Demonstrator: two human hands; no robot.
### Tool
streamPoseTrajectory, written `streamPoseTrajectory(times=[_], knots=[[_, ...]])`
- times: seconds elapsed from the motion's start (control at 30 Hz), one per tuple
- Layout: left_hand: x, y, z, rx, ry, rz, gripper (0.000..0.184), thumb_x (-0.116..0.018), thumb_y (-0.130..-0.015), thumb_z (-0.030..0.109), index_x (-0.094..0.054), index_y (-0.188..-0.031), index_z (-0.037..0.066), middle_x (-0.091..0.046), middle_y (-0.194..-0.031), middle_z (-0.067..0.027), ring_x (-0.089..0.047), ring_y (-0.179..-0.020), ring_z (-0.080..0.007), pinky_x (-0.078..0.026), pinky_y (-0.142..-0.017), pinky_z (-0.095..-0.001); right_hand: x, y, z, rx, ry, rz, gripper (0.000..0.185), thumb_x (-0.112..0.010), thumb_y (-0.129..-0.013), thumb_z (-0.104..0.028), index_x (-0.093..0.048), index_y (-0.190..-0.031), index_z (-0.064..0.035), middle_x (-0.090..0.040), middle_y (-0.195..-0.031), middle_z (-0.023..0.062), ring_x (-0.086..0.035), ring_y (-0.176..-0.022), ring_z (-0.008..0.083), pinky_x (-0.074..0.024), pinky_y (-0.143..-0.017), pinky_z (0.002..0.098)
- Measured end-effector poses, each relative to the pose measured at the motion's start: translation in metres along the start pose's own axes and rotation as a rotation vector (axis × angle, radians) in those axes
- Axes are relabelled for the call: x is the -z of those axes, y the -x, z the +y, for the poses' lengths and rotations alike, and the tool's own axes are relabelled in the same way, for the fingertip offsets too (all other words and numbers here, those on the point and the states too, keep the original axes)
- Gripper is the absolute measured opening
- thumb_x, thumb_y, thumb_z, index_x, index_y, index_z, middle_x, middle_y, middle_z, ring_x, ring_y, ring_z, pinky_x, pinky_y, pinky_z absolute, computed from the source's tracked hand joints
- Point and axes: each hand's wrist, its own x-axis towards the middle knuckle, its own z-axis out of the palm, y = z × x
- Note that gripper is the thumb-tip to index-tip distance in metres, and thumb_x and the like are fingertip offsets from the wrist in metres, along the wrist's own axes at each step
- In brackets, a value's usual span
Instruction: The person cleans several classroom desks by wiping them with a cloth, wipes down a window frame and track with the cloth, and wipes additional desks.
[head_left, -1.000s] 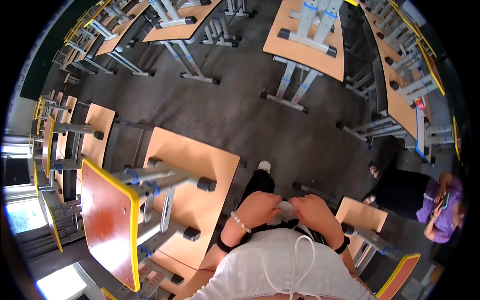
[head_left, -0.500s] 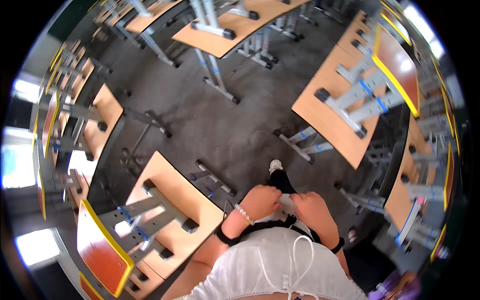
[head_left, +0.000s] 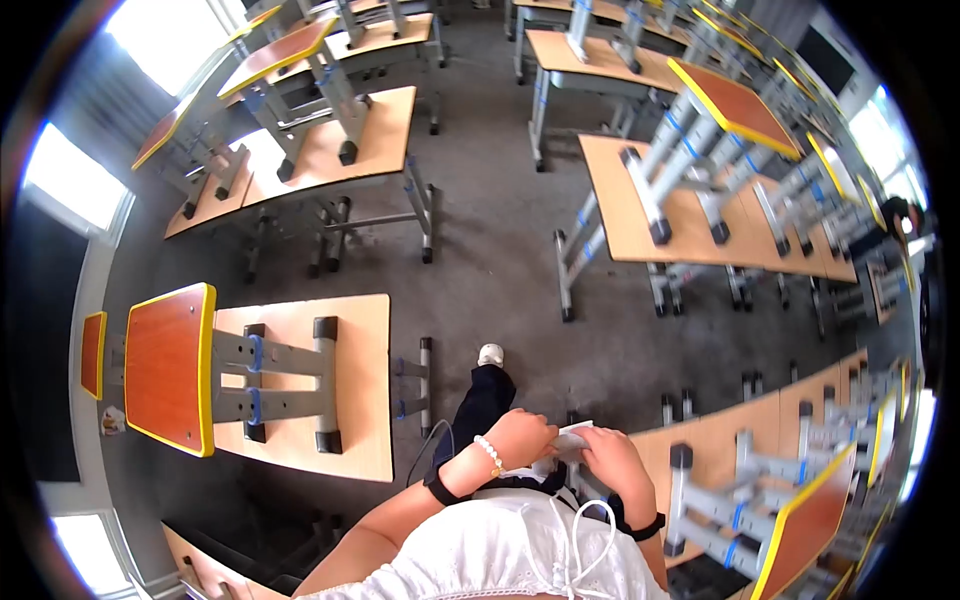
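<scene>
A small white piece, perhaps cloth or tissue, is held in front of my waist. My left hand, with a beaded bracelet at the wrist, has its fingers closed on the left end of it. On its other end, my right hand pinches with curled fingers. Both hands are close together above my dark trousers. One white shoe shows on the floor ahead.
Desks carry upturned stools: a near left desk, a far left desk, a right desk and a near right row. Grey floor runs between them. Another person is at the far right.
The view has swung round to the right, along an aisle between desks. The person in purple has left the view. Both hands stay on the white piece, which shows more between them.
</scene>
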Motion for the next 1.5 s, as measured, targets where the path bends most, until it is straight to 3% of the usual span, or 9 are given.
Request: streamPoseTrajectory(times=[0.4,0.67,0.73,0.87,1.0,1.13,1.2,1.3,1.5], knots=[[0.140,-0.086,-0.208,0.251,0.025,0.247,0.023,-0.065,-0.085,0.027,-0.063,-0.101,0.011,-0.061,-0.084,-0.0088,-0.066,-0.072,-0.0303,-0.054,-0.068,-0.0406,0.084,-0.288,-0.014,0.095,0.092,-0.011,0.030,-0.060,-0.081,-0.009,-0.061,-0.111,-0.0061,-0.066,-0.102,0.0183,-0.062,-0.097,0.0366,-0.0500,-0.084,0.0451],[0.199,-0.087,-0.298,0.432,0.530,0.654,0.044,-0.068,-0.086,0.022,-0.055,-0.125,0.006,-0.058,-0.106,-0.0162,-0.063,-0.090,-0.0356,-0.052,-0.079,-0.0393,0.129,-0.457,-0.030,0.281,-0.246,-0.115,0.036,-0.062,-0.084,-0.008,-0.061,-0.119,-0.0021,-0.066,-0.110,0.0199,-0.065,-0.102,0.0338,-0.0500,-0.089,0.0377],[0.208,-0.095,-0.324,0.508,0.746,0.821,0.049,-0.070,-0.088,0.027,-0.054,-0.126,0.001,-0.060,-0.116,-0.0153,-0.065,-0.100,-0.0261,-0.052,-0.084,-0.0352,0.150,-0.502,-0.041,0.201,-0.387,-0.255,0.035,-0.062,-0.085,-0.008,-0.060,-0.119,0.0002,-0.067,-0.104,0.0205,-0.067,-0.096,0.0298,-0.0506,-0.085,0.0362],[0.239,-0.131,-0.382,0.747,0.856,1.083,0.029,-0.069,-0.090,0.022,-0.063,-0.106,-0.001,-0.071,-0.085,-0.0094,-0.069,-0.079,-0.0175,-0.055,-0.074,-0.0303,0.163,-0.593,-0.022,0.211,-0.436,-0.238,0.031,-0.064,-0.087,-0.013,-0.061,-0.115,0.0015,-0.068,-0.096,0.0221,-0.069,-0.088,0.0295,-0.0513,-0.079,0.0364],[0.270,-0.193,-0.457,0.854,0.804,1.038,0.034,-0.061,-0.095,0.032,-0.065,-0.093,-0.002,-0.065,-0.073,-0.0081,-0.057,-0.065,-0.0135,-0.048,-0.063,-0.0294,0.196,-0.683,-0.007,0.396,-0.322,-0.099,0.031,-0.063,-0.087,-0.014,-0.061,-0.115,-0.0007,-0.066,-0.100,0.0249,-0.064,-0.095,0.0410,-0.0507,-0.081,0.0426],[0.345,-0.271,-0.506,0.634,0.784,1.010,0.030,-0.063,-0.095,0.027,-0.062,-0.099,-0.003,-0.065,-0.082,-0.0065,-0.059,-0.073,-0.0098,-0.049,-0.067,-0.0287,0.242,-0.769,0.021,0.421,-0.317,-0.099,0.031,-0.063,-0.086,-0.013,-0.062,-0.114,-0.0007,-0.068,-0.095,0.0221,-0.066,-0.091,0.0385,-0.0512,-0.080,0.0402],[0.368,-0.307,-0.537,0.677,0.790,0.941,0.031,-0.066,-0.091,0.026,-0.055,-0.083,-0.002,-0.057,-0.071,-0.0065,-0.052,-0.065,-0.0094,-0.047,-0.060,-0.0302,0.262,-0.806,0.033,0.364,-0.366,-0.195,0.032,-0.064,-0.086,-0.015,-0.061,-0.115,-0.0009,-0.066,-0.104,0.0213,-0.065,-0.095,0.0378,-0.0507,-0.084,0.0401],[0.409,-0.352,-0.566,0.580,0.587,0.886,0.029,-0.066,-0.083,0.016,-0.045,-0.074,-0.002,-0.043,-0.064,-0.0121,-0.042,-0.054,-0.0172,-0.038,-0.052,-0.0359,0.278,-0.864,0.054,0.503,-0.324,-0.153,0.036,-0.066,-0.085,-0.015,-0.059,-0.116,0.0008,-0.065,-0.110,0.0192,-0.065,-0.098,0.0339,-0.0500,-0.088,0.0383],[0.457,-0.396,-0.643,0.532,0.413,0.682,0.026,-0.069,-0.079,0.021,-0.051,-0.082,0.002,-0.058,-0.074,-0.0180,-0.060,-0.071,-0.0385,-0.047,-0.062,-0.0445,0.293,-0.986,0.078,0.278,-0.528,-0.617,0.053,-0.069,-0.087,-0.014,-0.047,-0.131,0.0037,-0.064,-0.116,0.0178,-0.064,-0.103,0.0224,-0.0512,-0.089,0.0338]])
